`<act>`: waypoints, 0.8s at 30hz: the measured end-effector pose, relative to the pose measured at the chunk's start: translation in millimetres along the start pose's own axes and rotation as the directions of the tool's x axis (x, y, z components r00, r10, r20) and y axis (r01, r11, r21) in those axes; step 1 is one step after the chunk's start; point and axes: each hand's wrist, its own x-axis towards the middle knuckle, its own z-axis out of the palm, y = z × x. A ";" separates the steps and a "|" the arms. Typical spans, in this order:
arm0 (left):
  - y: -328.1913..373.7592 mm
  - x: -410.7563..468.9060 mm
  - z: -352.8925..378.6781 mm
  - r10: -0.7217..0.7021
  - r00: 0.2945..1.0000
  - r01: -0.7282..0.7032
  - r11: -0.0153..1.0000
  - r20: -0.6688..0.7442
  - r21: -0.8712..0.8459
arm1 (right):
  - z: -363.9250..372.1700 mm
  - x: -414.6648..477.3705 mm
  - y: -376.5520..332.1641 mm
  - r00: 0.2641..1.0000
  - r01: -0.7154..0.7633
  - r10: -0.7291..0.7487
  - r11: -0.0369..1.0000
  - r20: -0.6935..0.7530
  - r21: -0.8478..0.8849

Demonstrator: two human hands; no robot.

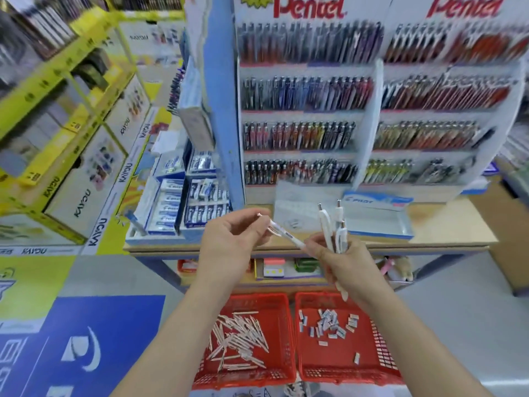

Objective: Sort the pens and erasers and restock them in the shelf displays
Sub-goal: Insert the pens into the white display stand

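My right hand (345,265) grips a small bunch of white pens (333,227) upright, their metal tips pointing up. My left hand (232,242) pinches one more white pen (282,232), which lies slanted between both hands; its far end touches my right fingers. On the floor below, a red basket (282,373) holds several loose white pens (240,339), and a second red basket (383,371) to its right holds several small erasers (333,325). Beyond my hands, an open blue Pilot tray (380,222) sits on the wooden shelf.
Pentel racks (372,110) full of pens rise behind the wooden shelf (446,233). Boxed erasers in a blue display (186,207) stand at the shelf's left end. A lower shelf holds small boxes. Yellow Kaiyou shelving (65,138) stands to the left.
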 end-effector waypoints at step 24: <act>2.0 84.0 48.4 0.225 0.954 -0.118 0.890 -0.198 0.440 | -62.9 93.4 73.3 0.986 -0.091 0.004 0.851 -0.167 -0.518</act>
